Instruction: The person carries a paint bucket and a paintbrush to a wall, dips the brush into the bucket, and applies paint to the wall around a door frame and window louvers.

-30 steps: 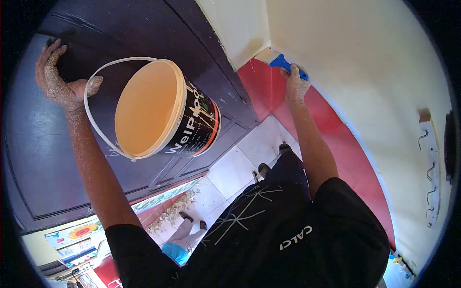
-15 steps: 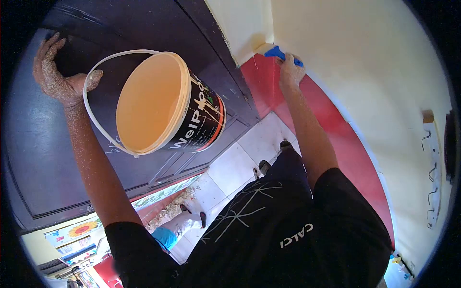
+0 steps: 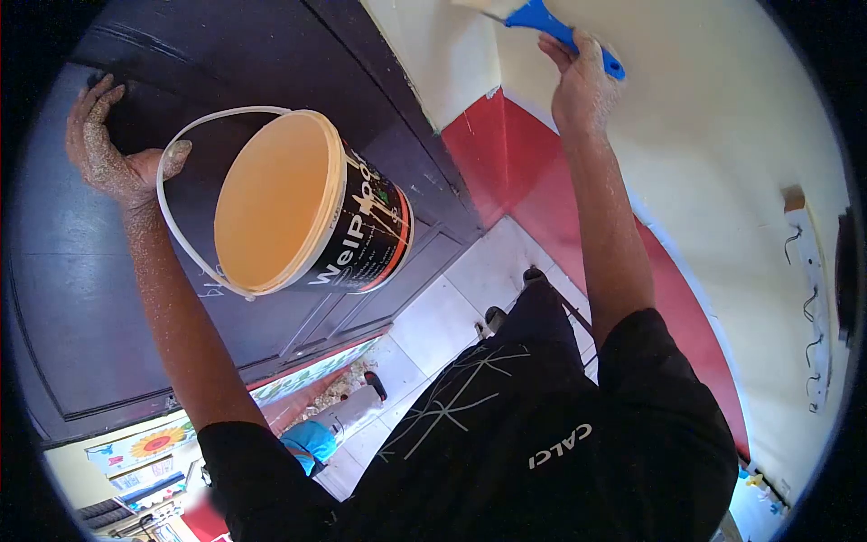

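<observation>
My right hand (image 3: 585, 86) grips the blue handle of a paintbrush (image 3: 542, 18) high in the corner. Its pale bristles point left, partly cut off at the top, over the cream wall above the red band (image 3: 533, 167). My left hand (image 3: 113, 149), speckled with paint, is raised against the dark door (image 3: 81, 298), fingers half curled. The white handle of a paint bucket (image 3: 361, 235) hangs on its thumb. The bucket tilts so that its mouth faces me, showing a cream-orange inside. Drips run down its black label.
A hook rail (image 3: 806, 298) is fixed on the wall at right. White floor tiles (image 3: 420, 330) lie below, where another person (image 3: 348, 420) in light trousers stands behind my left arm. Debris (image 3: 330, 397) lies along a low wall. A sunflower picture (image 3: 153, 443) hangs at lower left.
My right hand has moved up and a little right with the paintbrush, off the edge of the red paint. The bucket has shifted slightly left and down.
</observation>
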`<state>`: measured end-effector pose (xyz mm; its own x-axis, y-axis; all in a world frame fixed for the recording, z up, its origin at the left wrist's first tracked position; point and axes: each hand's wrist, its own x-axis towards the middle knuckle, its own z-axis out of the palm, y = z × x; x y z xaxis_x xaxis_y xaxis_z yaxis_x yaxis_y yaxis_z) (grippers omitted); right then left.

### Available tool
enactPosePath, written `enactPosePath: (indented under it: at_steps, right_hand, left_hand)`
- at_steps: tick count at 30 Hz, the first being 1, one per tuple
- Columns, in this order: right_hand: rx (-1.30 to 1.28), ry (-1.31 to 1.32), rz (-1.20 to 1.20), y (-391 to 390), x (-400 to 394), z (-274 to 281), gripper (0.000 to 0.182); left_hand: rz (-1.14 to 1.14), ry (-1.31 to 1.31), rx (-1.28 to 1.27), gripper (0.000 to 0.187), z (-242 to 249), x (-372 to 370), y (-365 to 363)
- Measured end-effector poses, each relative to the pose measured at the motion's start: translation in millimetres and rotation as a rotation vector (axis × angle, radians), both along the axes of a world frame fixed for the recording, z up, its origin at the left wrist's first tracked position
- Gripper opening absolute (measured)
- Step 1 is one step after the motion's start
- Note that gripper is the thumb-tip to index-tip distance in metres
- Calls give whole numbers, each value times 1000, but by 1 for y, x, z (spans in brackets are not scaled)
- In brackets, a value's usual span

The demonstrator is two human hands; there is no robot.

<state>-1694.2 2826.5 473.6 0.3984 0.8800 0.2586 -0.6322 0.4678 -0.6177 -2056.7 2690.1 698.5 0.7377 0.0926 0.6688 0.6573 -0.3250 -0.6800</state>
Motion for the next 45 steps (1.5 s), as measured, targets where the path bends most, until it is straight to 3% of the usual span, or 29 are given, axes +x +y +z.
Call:
enactPosePath:
  at_steps: [9, 12, 23, 28, 39, 41, 45]
  right_hand:
    - [-486, -106, -68, -2, 2, -122, 15]
    - [-458, -122, -57, 4, -3, -147, 15]
    - [-501, -179, -68, 41, -23, -148, 16]
    - [-471, -136, -64, 57, -32, -119, 13]
    - [45, -139, 61, 52, -13, 114, 13]
    - [188, 11, 39, 35, -1, 147, 12]
    - [460, 3, 15, 22, 28, 152, 15]
  left_hand:
    - [57, 0, -3, 79, 0, 1, -4]
    - [33, -2, -14, 80, -1, 2, -3]
    - [113, -54, 20, 89, -4, 7, -2]
    - [149, -98, 32, 92, -6, 8, -4]
    - [134, -91, 5, 92, -5, 8, -4]
    - [126, -107, -6, 93, -5, 9, -5]
    - [176, -149, -2, 95, -6, 7, -8]
